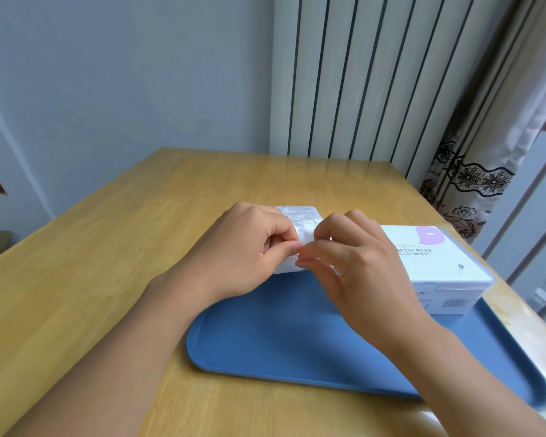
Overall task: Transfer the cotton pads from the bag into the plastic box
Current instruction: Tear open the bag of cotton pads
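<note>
A white plastic bag of cotton pads (301,220) lies at the far edge of the blue tray (281,335), mostly hidden behind my hands. My left hand (249,250) pinches the near end of the bag between thumb and fingers. My right hand (350,257) pinches the same end from the right, fingertips almost touching the left hand's. The clear plastic box (445,269), with a white label reading "COSMETIC PUFF" and a pink mark, sits shut on the tray's right side, just behind my right hand.
The tray lies on a light wooden table (108,247). A white radiator (360,77) stands behind the table and a patterned curtain (473,181) hangs at the right beside a window.
</note>
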`<state>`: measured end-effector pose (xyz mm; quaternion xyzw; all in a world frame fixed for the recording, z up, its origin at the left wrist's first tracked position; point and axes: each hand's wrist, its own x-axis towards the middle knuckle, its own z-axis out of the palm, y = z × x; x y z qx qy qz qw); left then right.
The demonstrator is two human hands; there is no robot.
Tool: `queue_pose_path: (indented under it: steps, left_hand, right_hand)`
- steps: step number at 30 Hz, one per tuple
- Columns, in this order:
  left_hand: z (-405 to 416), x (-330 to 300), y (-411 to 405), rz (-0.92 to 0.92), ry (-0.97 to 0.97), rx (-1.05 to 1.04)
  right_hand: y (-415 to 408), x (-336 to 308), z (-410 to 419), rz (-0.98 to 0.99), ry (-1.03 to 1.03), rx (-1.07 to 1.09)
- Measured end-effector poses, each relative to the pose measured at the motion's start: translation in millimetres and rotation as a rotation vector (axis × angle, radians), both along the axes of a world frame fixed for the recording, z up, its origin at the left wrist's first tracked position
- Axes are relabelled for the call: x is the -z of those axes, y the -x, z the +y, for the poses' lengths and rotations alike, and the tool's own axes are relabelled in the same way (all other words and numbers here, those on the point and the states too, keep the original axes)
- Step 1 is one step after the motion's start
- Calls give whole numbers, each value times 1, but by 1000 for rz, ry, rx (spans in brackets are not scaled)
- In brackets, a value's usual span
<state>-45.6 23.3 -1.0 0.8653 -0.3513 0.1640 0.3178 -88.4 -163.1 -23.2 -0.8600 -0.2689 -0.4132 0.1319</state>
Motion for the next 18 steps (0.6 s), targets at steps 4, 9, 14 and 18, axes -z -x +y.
queue_pose_path:
  steps: [4,9,14,18]
  left_hand:
    - [5,-2,-6,-151,78,-124]
    - [14,-7,-10,-338,176,-307]
    - [5,-3,-5,-464,160,-347]
    - [8,-2,-8,-376,109,-127]
  right_hand:
    - [4,0,2,101,93,-94]
    - [11,0,5,247,186,-146]
    - [16,-8,1,395,188,-147]
    - [21,-13,-2,487,156,-129]
